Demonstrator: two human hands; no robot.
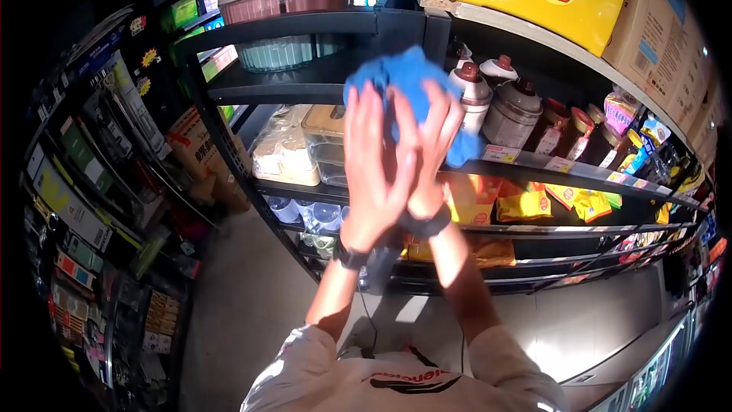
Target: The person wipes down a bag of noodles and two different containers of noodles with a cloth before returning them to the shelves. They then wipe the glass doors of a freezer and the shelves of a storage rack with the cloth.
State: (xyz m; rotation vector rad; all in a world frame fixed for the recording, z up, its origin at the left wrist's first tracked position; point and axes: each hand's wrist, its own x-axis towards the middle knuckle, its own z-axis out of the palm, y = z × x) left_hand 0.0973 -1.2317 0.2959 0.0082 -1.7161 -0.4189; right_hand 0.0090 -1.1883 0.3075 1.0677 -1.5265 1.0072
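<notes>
A crumpled blue cloth is held up in front of a black shelf post. My left hand lies against its lower left part, fingers pointing up and somewhat blurred. On the right side, my right hand has its fingers bent over the cloth, close beside the left hand. Both wrists wear dark bands. Large grey bottles with dark red caps stand on the shelf just right of the hands. A clear container with a tan lid sits on the shelf to the left.
Wooden tubs rest on the upper left shelf. A yellow box with a duck sticker and cardboard boxes stand at the top right. Yellow packets lie on a lower shelf. Packed racks line the left side beyond the tiled floor.
</notes>
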